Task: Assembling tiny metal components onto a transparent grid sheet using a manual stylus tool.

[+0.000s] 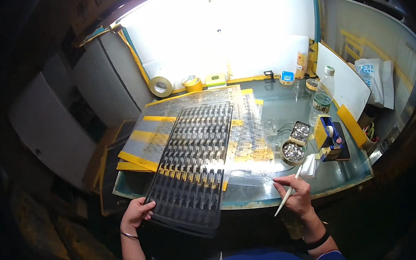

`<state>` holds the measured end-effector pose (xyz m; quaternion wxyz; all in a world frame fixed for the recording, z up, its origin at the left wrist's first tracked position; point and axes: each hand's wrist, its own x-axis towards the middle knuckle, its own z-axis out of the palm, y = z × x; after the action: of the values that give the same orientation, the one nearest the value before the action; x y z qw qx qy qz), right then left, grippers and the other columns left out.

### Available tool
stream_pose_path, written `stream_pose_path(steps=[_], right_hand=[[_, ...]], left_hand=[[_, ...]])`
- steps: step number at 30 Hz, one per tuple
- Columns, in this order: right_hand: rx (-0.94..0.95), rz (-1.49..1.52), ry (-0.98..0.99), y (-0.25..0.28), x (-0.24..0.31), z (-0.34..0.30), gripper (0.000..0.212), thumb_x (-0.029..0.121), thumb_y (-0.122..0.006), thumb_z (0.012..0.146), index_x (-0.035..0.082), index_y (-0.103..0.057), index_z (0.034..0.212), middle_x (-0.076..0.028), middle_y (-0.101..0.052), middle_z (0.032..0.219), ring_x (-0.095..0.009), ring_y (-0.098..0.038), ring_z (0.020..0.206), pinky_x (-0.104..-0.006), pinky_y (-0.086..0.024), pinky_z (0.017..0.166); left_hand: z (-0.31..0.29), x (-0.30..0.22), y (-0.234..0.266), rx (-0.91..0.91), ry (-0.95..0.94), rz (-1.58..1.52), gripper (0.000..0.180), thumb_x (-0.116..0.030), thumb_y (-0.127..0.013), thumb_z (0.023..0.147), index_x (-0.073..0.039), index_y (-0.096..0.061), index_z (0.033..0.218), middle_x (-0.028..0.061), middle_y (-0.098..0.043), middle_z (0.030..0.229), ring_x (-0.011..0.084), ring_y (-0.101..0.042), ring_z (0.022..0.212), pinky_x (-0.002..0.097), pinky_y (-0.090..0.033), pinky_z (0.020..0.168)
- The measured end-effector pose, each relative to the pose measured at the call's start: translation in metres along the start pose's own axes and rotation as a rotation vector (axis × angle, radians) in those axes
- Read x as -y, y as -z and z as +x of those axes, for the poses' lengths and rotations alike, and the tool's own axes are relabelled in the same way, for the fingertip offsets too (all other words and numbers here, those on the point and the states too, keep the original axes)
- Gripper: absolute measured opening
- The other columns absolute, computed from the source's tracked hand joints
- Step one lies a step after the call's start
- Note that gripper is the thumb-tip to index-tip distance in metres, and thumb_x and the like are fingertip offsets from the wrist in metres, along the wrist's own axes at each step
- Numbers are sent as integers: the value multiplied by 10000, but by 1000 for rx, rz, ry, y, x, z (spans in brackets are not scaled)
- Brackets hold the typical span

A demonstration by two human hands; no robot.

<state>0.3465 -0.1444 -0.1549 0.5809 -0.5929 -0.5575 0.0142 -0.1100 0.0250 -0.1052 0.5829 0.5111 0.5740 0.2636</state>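
My left hand point(138, 212) grips the near left corner of a long dark tray point(186, 190), its thumb lying on top. The tray has rows of slots across it and a rim around it. It lies tilted over the table's front edge, its near end sticking out toward me. In my right hand point(298, 194) is a slim white pen-like tool point(282, 206), held between the fingers, its thin end pointing down and left. This hand is over the table's front edge, right of the tray. Beyond it stand a round tin point(293, 162) and a squarish tin point(307, 124), both filled with small shiny pieces.
Clear sheets with yellow tape strips point(139, 161) lie under and beside the tray on the glass-topped table point(333, 182). A blue and yellow tape dispenser point(322, 133) and a plastic bottle point(325, 89) stand at right. Tape rolls point(161, 87) line the back below a bright panel.
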Motion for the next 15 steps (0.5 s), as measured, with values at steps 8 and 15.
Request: stream_pose_path(steps=[8, 15], right_hand=[[21, -16, 85, 0, -1, 2, 182, 35, -791, 761, 65, -723, 927, -107, -711, 819, -264, -676, 728, -353, -523, 647], [23, 7, 122, 3, -4, 1, 182, 32, -789, 762, 54, -713, 926, -108, -712, 818, -266, -683, 743, -349, -539, 672]], left_hand=[[-22, -5, -35, -132, -228, -47, 107, -99, -640, 937, -26, -624, 1014, 57, -686, 865, 115, -663, 667, 262, -590, 510], [-15, -4, -36, -190, -387, -227, 73, -113, -613, 965, -43, -594, 957, 64, -671, 836, 152, -661, 602, 260, -582, 473]])
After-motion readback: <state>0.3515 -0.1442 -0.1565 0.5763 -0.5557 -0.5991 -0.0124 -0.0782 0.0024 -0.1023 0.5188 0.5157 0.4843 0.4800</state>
